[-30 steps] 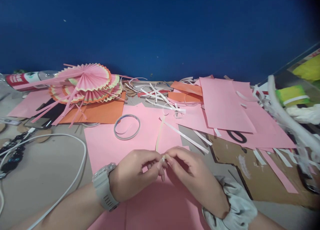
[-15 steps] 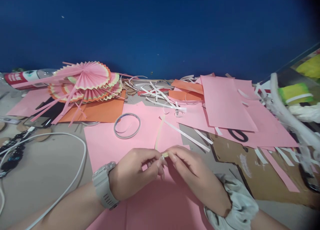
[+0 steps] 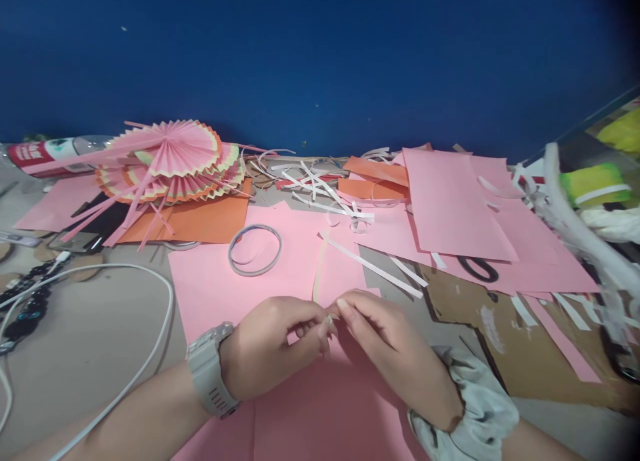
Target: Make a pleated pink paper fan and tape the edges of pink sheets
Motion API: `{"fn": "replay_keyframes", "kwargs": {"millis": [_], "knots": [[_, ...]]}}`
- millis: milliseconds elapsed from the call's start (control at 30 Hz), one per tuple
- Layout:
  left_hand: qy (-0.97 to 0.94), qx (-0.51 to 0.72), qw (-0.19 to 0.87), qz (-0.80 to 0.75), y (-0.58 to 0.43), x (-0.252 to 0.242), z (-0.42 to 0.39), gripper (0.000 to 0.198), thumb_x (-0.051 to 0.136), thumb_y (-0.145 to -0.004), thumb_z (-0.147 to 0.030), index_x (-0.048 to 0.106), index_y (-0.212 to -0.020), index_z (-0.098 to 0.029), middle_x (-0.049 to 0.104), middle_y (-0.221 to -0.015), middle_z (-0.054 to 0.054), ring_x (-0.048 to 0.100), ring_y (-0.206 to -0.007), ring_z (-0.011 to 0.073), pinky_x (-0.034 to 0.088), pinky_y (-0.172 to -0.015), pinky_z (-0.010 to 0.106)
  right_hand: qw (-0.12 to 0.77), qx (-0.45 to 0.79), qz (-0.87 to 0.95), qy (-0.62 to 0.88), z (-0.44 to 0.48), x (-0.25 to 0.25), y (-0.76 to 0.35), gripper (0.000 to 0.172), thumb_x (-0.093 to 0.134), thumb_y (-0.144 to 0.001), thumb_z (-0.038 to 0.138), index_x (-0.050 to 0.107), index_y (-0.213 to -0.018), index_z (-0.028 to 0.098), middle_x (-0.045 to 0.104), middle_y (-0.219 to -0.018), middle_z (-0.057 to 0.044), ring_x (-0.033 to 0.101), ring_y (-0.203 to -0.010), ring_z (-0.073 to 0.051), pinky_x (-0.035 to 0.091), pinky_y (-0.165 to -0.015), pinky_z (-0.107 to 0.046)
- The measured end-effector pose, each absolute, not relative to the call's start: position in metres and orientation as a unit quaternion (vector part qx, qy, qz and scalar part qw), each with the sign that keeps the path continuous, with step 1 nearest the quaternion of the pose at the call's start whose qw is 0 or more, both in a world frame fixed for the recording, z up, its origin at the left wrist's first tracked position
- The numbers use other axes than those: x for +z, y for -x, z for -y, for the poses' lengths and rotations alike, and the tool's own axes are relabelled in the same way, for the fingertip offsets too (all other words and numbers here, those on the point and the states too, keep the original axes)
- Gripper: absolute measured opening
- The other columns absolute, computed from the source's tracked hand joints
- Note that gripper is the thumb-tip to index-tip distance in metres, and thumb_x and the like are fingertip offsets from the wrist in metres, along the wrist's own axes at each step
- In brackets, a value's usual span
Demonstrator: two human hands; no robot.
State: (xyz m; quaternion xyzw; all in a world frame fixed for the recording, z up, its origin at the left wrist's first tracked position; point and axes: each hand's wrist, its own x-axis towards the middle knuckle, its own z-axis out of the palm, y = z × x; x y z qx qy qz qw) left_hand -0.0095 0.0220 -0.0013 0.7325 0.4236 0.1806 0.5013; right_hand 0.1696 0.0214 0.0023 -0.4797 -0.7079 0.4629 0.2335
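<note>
1. My right hand [image 3: 385, 347] has shifted its thumb slightly; less of the pale strip [image 3: 330, 319] shows.
2. My left hand [image 3: 275, 334] pinches it above the pink paper [image 3: 310, 407].
3. It's mostly hidden; whether my right grips it, I can't tell.

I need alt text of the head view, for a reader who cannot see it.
A left hand pinches a small pale piece above pink paper, with the right hand close beside it. Beyond them lie a grey ring and white paper strips; pleated paper rosettes lie farther back, at picture left.
</note>
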Motion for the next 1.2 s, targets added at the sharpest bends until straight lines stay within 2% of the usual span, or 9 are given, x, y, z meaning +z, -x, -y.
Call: {"fn": "replay_keyframes", "kwargs": {"millis": [133,300,433,633,800,967,1100,1200], "knots": [[-0.721,0.186,0.508,-0.434,0.0097,-0.0014,-0.0225,0.022,0.042,-0.087,-0.018,0.062,-0.081,-0.016,0.065,-0.072,-0.001,0.055,-0.064,0.0095,0.04,-0.061,0.019,0.236,0.472,0.71,0.467,-0.0225,0.0046,-0.1705,0.031,0.031,-0.095,0.026,0.053,-0.074,0.021,0.057,-0.075,0.003,0.053,-0.074,-0.01,0.037,-0.071,-0.021],[-0.721,0.181,0.509,-0.434,0.011,-0.0007,-0.0211,0.022,0.043,-0.086,-0.017,0.062,-0.076,-0.016,0.065,-0.071,-0.001,0.055,-0.064,0.0097,0.04,-0.06,0.019,0.227,0.482,0.704,0.469,-0.0223,0.0031,-0.1699,0.019,0.043,-0.091,0.027,0.056,-0.078,0.022,0.059,-0.076,0.004,0.054,-0.074,-0.009,0.038,-0.071,-0.02],[-0.711,0.185,0.514,-0.443,0.0106,-0.001,-0.0203,0.02,0.043,-0.086,-0.017,0.063,-0.083,-0.016,0.065,-0.072,-0.001,0.055,-0.064,0.0097,0.04,-0.06,0.019,0.225,0.472,0.71,0.472,-0.0225,0.0018,-0.1702,0.024,0.037,-0.093,0.024,0.052,-0.074,0.022,0.056,-0.074,0.005,0.052,-0.072,-0.007,0.037,-0.07,-0.019],[-0.698,0.191,0.525,-0.447,0.0099,0.0005,-0.0212,0.022,0.042,-0.084,-0.012,0.062,-0.077,-0.016,0.064,-0.071,-0.002,0.056,-0.065,0.0093,0.041,-0.063,0.019,0.217,0.481,0.715,0.458,-0.0231,0.003,-0.1721,0.026,0.033,-0.095,0.023,0.052,-0.078,0.022,0.056,-0.079,0.005,0.052,-0.079,-0.007,0.036,-0.075,-0.019],[-0.694,0.193,0.528,-0.45,0.0099,0.001,-0.022,0.022,0.042,-0.083,-0.011,0.063,-0.083,-0.017,0.065,-0.071,-0.002,0.057,-0.065,0.0092,0.041,-0.063,0.019,0.217,0.48,0.719,0.454,-0.0227,0.0013,-0.1725,0.026,0.031,-0.095,0.023,0.052,-0.08,0.022,0.055,-0.08,0.004,0.052,-0.081,-0.008,0.036,-0.076,-0.02],[-0.703,0.191,0.52,-0.446,0.0104,0.0007,-0.0213,0.022,0.042,-0.086,-0.015,0.063,-0.082,-0.017,0.065,-0.071,-0.002,0.056,-0.064,0.0093,0.041,-0.062,0.019,0.227,0.486,0.71,0.456,-0.0228,0.0017,-0.172,0.027,0.031,-0.095,0.022,0.053,-0.078,0.022,0.057,-0.08,0.004,0.053,-0.079,-0.008,0.037,-0.076,-0.02],[-0.719,0.185,0.506,-0.439,0.0104,0.0015,-0.0219,0.023,0.042,-0.087,-0.019,0.063,-0.076,-0.016,0.064,-0.07,-0.001,0.055,-0.063,0.0095,0.04,-0.061,0.019,0.224,0.489,0.706,0.46,-0.0225,0.0026,-0.171,0.021,0.04,-0.092,0.026,0.055,-0.077,0.022,0.058,-0.078,0.003,0.055,-0.078,-0.01,0.038,-0.074,-0.021],[-0.724,0.18,0.501,-0.439,0.0101,0.0018,-0.0225,0.023,0.041,-0.087,-0.018,0.063,-0.08,-0.016,0.065,-0.071,-0.001,0.055,-0.064,0.0097,0.04,-0.061,0.019,0.221,0.474,0.71,0.471,-0.0223,0.0029,-0.1705,0.023,0.04,-0.092,0.025,0.054,-0.075,0.021,0.058,-0.075,0.002,0.054,-0.074,-0.011,0.038,-0.072,-0.023]]}}
